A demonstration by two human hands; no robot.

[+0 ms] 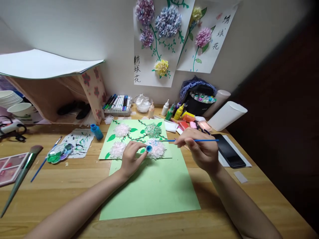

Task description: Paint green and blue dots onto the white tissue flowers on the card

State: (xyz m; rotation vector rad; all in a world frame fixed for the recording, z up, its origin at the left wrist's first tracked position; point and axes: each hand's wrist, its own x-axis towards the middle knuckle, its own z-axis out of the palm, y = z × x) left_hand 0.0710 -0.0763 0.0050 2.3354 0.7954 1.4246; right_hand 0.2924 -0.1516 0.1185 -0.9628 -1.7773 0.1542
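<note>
Between thumb and fingers, my left hand (131, 157) pinches a small blue cap (149, 148), its hollow side facing up with blue inside. A thin blue-handled paintbrush (207, 140) is gripped by my right hand (201, 150), its tip pointing left over a pale pink paper flower (159, 152). Blue dabs show on that flower's upper part. The flower sits on a light green sheet (134, 136) with painted green leaves and stems. Also on it are a green-tinted flower (153, 130) and two pale pink ones; my left fingers partly cover the lower left flower (117, 151).
An uncapped blue paint bottle (96, 132) stands left of the sheet. Further left lie a paint palette (59, 153), a stained paper (83, 142) and a large brush (22, 176). Paint bottles (178, 112) and markers (118, 103) stand behind; a phone (229, 151) lies right.
</note>
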